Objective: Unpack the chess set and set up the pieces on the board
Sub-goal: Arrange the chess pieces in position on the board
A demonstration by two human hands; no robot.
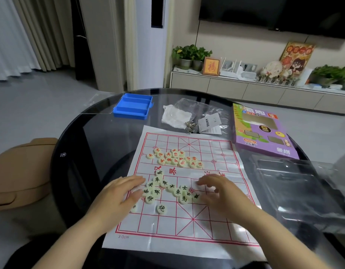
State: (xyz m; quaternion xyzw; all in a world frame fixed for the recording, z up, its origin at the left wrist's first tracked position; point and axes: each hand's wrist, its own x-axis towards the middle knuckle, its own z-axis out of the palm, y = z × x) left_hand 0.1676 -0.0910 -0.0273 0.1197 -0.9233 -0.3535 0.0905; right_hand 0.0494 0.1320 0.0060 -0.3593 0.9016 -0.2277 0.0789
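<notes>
Soft, even indoor light, brightest at the curtains far left beyond the board. Pale reflections on the glass table left and right of the board; shadows faint. The right hand is slightly motion-blurred; straight lines bow toward frame edges.

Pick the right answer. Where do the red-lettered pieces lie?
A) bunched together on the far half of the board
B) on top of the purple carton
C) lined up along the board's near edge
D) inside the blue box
A: the red-lettered pieces sit in a loose cluster on the far half of the board, and the blue box shows no pieces in it.
</notes>
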